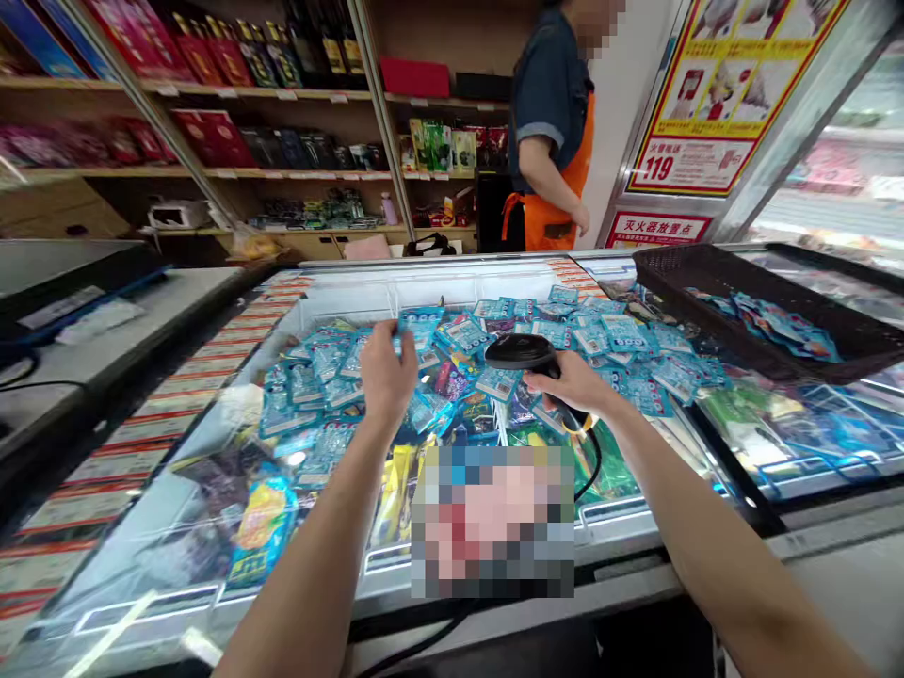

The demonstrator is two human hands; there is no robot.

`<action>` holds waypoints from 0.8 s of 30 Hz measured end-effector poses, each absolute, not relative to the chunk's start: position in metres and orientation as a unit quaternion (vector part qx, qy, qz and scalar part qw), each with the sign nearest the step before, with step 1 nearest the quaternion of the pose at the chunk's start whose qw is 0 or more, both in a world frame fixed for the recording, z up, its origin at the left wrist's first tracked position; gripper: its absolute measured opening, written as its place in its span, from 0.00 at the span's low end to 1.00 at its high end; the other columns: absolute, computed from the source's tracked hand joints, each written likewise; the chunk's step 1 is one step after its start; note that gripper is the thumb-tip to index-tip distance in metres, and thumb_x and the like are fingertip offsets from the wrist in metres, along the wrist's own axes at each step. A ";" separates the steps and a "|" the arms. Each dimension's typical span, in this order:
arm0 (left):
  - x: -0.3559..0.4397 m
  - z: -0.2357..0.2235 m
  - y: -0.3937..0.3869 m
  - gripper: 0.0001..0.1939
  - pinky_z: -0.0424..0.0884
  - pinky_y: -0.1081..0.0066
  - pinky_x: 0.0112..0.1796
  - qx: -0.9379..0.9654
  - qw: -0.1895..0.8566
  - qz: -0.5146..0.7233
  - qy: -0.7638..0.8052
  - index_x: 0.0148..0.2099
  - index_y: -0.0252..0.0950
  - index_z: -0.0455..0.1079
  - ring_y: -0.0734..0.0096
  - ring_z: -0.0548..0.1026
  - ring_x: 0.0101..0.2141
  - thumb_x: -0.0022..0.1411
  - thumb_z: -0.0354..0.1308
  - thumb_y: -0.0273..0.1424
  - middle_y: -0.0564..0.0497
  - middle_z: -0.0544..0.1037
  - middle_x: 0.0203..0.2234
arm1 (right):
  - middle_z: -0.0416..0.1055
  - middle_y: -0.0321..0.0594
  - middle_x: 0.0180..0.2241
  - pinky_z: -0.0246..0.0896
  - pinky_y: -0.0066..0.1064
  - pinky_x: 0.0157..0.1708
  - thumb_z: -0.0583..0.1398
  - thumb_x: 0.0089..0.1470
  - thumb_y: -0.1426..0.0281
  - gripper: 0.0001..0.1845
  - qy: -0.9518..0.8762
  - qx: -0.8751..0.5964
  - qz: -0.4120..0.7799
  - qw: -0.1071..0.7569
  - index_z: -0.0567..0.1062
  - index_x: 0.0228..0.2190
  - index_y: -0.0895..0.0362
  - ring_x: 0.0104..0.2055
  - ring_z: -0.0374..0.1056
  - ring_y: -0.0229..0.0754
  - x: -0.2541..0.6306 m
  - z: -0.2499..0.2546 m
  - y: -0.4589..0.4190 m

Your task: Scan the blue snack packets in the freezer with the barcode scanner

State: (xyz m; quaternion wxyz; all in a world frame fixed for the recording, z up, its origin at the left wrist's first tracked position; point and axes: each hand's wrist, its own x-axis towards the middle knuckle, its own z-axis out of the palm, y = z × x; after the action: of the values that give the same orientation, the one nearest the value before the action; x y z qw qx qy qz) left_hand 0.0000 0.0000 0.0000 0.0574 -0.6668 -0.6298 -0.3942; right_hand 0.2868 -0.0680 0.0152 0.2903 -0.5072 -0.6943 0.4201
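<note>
An open chest freezer (pixel 438 275) is heaped with blue-and-white foil packets (pixel 466 334). My left hand (pixel 387 375) reaches over the heap, its fingertips pinching the edge of a blue packet (pixel 418 325). My right hand (pixel 573 383) grips a black handheld barcode scanner (pixel 521 353), whose head points left over the packets. A dark cable (pixel 593 466) runs down from the scanner into the freezer area. A pixelated patch (pixel 492 521) hides part of the freezer's near side.
A dark plastic mesh basket (pixel 713 282) holding blue packets rests on the right over a neighbouring freezer. A person in an orange apron (pixel 551 132) stands beyond the freezer. Shelves of boxed goods (pixel 233 132) line the back wall. A counter (pixel 105 330) runs along the left.
</note>
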 end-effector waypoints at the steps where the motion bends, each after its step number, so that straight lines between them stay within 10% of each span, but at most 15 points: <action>1: -0.010 0.001 0.000 0.19 0.64 0.59 0.46 -0.632 0.070 -0.388 -0.667 0.52 0.33 0.64 0.53 0.71 0.45 0.65 0.44 0.37 0.39 0.74 0.42 | 0.74 0.45 0.30 0.62 0.30 0.20 0.59 0.51 0.55 0.19 -0.694 -0.507 0.420 0.290 0.70 0.31 0.60 0.20 0.70 0.39 0.287 0.015 -0.068; 14: -0.043 -0.004 -0.015 0.17 0.52 0.45 0.51 -0.572 0.189 -0.323 -0.730 0.53 0.37 0.66 0.45 0.61 0.54 0.63 0.47 0.31 0.39 0.66 0.55 | 0.74 0.45 0.29 0.64 0.32 0.22 0.59 0.50 0.56 0.18 -0.685 -0.515 0.420 0.299 0.71 0.30 0.60 0.19 0.70 0.40 0.288 0.015 -0.067; 24: 0.037 -0.017 -0.019 0.22 0.58 0.57 0.50 -0.833 0.025 -0.255 -0.491 0.54 0.40 0.66 0.56 0.67 0.51 0.66 0.43 0.43 0.45 0.73 0.49 | 0.75 0.45 0.31 0.64 0.31 0.21 0.59 0.51 0.56 0.18 -0.683 -0.516 0.415 0.307 0.71 0.31 0.59 0.20 0.70 0.39 0.291 0.011 -0.064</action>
State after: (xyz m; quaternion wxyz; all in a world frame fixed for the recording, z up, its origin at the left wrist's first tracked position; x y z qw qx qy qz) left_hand 0.0366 -0.0186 -0.0166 0.0247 -0.8328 -0.4907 -0.2550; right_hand 0.2905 -0.0640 0.0113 0.3073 -0.5164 -0.6829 0.4154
